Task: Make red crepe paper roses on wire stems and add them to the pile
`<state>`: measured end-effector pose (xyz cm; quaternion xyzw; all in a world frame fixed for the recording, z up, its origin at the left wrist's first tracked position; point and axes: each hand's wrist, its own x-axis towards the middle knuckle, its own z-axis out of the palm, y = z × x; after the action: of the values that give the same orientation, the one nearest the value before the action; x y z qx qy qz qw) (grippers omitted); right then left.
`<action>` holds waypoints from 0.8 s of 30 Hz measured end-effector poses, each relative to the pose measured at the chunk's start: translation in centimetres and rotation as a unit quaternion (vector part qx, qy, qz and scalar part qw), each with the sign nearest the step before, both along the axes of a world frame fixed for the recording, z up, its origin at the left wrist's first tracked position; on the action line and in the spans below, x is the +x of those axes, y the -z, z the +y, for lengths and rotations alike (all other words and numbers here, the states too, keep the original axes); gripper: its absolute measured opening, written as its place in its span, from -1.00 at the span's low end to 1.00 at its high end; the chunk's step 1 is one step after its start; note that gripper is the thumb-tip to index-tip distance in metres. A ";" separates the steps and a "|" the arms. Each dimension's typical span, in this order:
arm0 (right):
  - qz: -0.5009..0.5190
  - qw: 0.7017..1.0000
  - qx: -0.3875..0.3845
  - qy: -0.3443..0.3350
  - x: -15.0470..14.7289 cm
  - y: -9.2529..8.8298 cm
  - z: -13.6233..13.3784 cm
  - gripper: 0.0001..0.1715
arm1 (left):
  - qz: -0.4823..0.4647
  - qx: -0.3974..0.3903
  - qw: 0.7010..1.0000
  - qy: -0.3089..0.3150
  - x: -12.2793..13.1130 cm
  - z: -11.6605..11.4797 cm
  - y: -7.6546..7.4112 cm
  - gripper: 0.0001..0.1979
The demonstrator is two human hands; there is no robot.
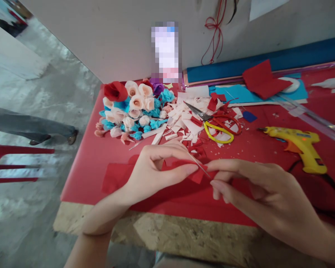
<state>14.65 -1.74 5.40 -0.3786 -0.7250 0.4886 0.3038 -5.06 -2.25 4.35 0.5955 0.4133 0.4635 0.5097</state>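
Note:
Between my two hands runs a thin stick (pixel 197 161), slanting down to the right, with a small piece of red crepe paper (pixel 195 176) at its lower end. My left hand (pixel 153 169) is closed, pinching the stick between thumb and fingers. The fingertips of my right hand (pixel 270 201) close on the red paper at the stick's tip. Beneath my left hand a flat red paper strip (pixel 114 178) lies on the red tabletop (pixel 83 175). Just beyond are scissors (pixel 212 121) with yellow and red handles, lying open on paper scraps (pixel 181 115).
A heap of paper flowers (pixel 136 104) stands at the back left. On the right lie a yellow glue gun (pixel 298 143) with its cord, blue paper (pixel 237 96) and a clear plastic tube (pixel 318 117). A red stool (pixel 13 160) and a person's legs (pixel 30 124) are at far left.

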 end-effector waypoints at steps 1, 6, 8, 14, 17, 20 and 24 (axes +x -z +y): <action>-0.001 1.000 0.001 -0.001 0.0 0.0 0.0 -0.76 | -0.002 -0.003 1.000 0.001 0.0 0.0 0.0 -0.83; -0.005 1.000 -0.001 0.005 0.1 -0.1 -0.1 -0.77 | 0.000 -0.014 1.000 0.002 0.0 0.0 -0.1 -0.84; -0.004 1.000 -0.001 0.008 0.2 -0.1 -0.1 -0.78 | 0.000 -0.013 1.000 0.003 0.0 0.0 -0.1 -0.84; -0.007 1.000 0.007 0.008 0.1 -0.2 -0.1 -0.77 | -0.002 -0.018 1.000 0.007 0.1 0.0 -0.1 -0.85; -0.008 1.000 0.008 0.008 0.1 -0.1 -0.1 -0.79 | -0.006 -0.014 1.000 0.014 0.0 0.1 0.0 -0.81; 0.002 1.000 0.005 0.001 0.2 0.0 -0.1 -0.79 | -0.010 -0.009 1.000 0.020 -0.1 0.1 0.1 -0.77; 0.015 1.000 0.004 0.000 0.2 0.1 -0.1 -0.78 | -0.004 0.004 1.000 0.005 -0.1 0.2 -0.1 -0.80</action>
<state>14.82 -1.83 5.30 -0.3697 -0.7223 0.4915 0.3162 -5.21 -2.09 4.46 0.5979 0.4063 0.4646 0.5115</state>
